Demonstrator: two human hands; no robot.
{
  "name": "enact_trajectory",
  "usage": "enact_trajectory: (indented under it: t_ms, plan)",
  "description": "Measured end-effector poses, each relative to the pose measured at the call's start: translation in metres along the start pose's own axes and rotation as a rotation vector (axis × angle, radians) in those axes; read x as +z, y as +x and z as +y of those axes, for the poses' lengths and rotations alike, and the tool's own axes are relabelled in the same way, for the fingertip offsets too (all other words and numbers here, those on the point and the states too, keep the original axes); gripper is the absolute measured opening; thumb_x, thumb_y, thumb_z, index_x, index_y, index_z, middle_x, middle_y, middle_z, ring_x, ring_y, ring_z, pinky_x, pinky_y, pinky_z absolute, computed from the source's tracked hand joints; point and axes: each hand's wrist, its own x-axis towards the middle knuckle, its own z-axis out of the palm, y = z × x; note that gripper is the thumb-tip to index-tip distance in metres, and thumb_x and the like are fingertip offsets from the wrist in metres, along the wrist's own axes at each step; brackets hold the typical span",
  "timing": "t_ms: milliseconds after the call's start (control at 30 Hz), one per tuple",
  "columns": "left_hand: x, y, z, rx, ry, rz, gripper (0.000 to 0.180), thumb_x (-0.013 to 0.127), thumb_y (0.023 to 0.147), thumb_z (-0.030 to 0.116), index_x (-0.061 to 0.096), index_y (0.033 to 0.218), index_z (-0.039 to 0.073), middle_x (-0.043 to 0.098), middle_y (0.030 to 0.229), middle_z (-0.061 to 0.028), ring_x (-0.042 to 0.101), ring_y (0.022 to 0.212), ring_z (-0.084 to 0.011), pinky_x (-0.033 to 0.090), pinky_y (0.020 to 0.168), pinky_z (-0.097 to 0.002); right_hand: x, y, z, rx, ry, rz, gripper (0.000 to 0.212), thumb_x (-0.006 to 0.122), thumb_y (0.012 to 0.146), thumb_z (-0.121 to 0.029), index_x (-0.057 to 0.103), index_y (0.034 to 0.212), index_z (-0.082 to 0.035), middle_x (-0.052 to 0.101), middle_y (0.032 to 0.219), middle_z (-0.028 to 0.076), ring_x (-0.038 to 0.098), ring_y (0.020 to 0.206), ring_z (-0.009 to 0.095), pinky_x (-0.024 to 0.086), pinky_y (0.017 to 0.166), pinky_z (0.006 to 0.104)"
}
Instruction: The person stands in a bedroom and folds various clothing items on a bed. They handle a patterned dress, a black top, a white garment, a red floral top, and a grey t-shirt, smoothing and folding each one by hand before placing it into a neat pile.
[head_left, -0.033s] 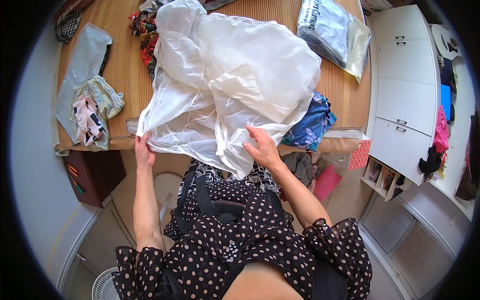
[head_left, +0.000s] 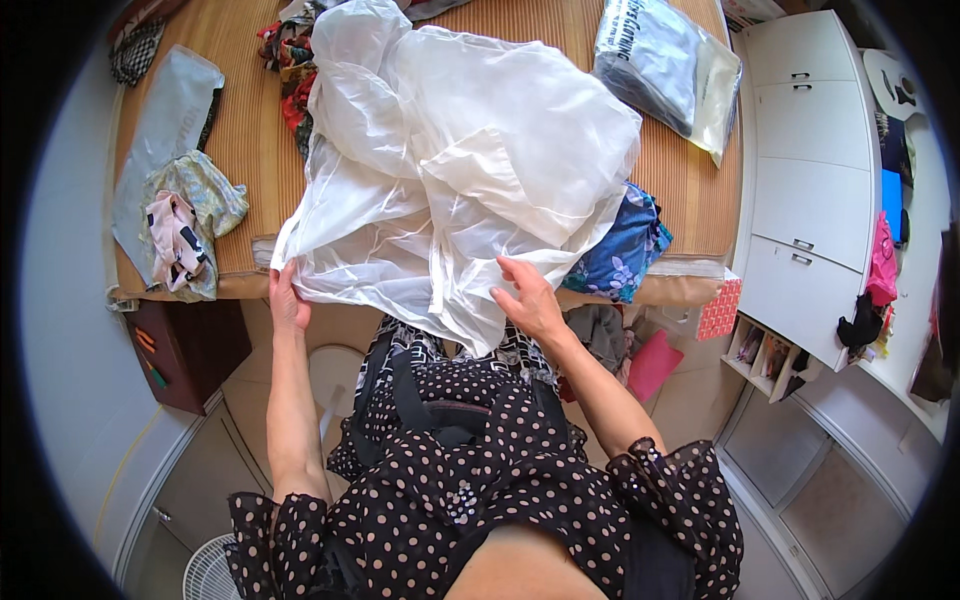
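The right hand has barely moved, fingers apart, so the thin white cloth ahead still lies loose, its corner pinched by the left hand.

A: Where does this view look from?
B: The wearer's head, through the left of two side-by-side fisheye cameras, aimed steeply down.
A: How near is the desk?
B: Close enough that its near edge crosses about mid-picture. The left and right edges both fit; the far part runs out at the top.
A: And below the near edge?
B: The wearer's polka-dot blouse, seen from above and closest to the lens. Left hand and right hand appear around that edge.
A: Any bending?
B: Yes, the white drawer cabinet beyond the desk's right edge bows toward the black rim.
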Motion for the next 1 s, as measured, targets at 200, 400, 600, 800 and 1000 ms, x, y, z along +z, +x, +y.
enact_trajectory:
  t_ms: [200, 400, 600, 800, 1000]
  plan:
    - [0.128, -0.012, 0.031, 0.412, 0.363, -0.095, 0.032, 0.044, 0.080, -0.002, 0.047, 0.111, 0.004, 0.055, 0.089, -0.0011, 0.054, 0.072, -0.0113, 0.045, 0.061, -0.0245, -0.003, -0.024, 0.034, 0.275, 0.303, 0.041, 0.037, 0.059, 0.076, -0.012, 0.052, 0.110, 0.000, 0.057, 0.100, 0.014, 0.058, 0.087, 0.018, 0.048, 0.074, 0.0280]
    - [0.171, -0.100, -0.058, 0.511, 1.596, -1.560, 0.046, 0.047, 0.071, 0.000, 0.053, 0.111, 0.022, 0.045, 0.123, -0.0085, 0.058, 0.090, -0.0281, 0.049, 0.073, -0.0360, -0.019, -0.005, 0.068, 0.414, 0.576, 0.237, 0.030, 0.056, 0.080, -0.011, 0.052, 0.107, 0.002, 0.059, 0.093, 0.008, 0.058, 0.080, 0.013, 0.047, 0.068, 0.0237]
    - [0.102, -0.096, -0.077, 0.171, 1.736, -1.113, 0.041, 0.052, 0.070, 0.007, 0.054, 0.109, 0.020, 0.045, 0.121, -0.0107, 0.055, 0.095, -0.0310, 0.048, 0.071, -0.0402, -0.053, 0.056, 0.054, 0.181, 0.162, 0.513, 0.031, 0.059, 0.078, -0.014, 0.052, 0.103, 0.003, 0.059, 0.088, 0.012, 0.057, 0.082, 0.021, 0.044, 0.071, 0.0290]
    - [0.085, -0.108, -0.059, 0.324, 1.406, -1.017, 0.040, 0.056, 0.072, 0.014, 0.051, 0.112, 0.013, 0.045, 0.122, -0.0128, 0.051, 0.103, -0.0313, 0.044, 0.083, -0.0388, -0.076, 0.132, 0.075, 0.125, 0.115, 0.679, 0.037, 0.061, 0.075, -0.015, 0.051, 0.105, 0.003, 0.056, 0.094, 0.017, 0.055, 0.087, 0.026, 0.044, 0.077, 0.0323]
    - [0.039, -0.112, -0.113, 0.523, 1.087, -0.002, 0.053, 0.067, 0.069, 0.020, 0.044, 0.114, 0.005, 0.042, 0.121, -0.0167, 0.042, 0.111, -0.0290, 0.036, 0.091, -0.0370, -0.095, 0.060, 0.084, 0.147, -0.091, 0.733, 0.036, 0.058, 0.071, -0.005, 0.051, 0.106, 0.002, 0.051, 0.106, 0.017, 0.051, 0.096, 0.026, 0.042, 0.082, 0.0339]
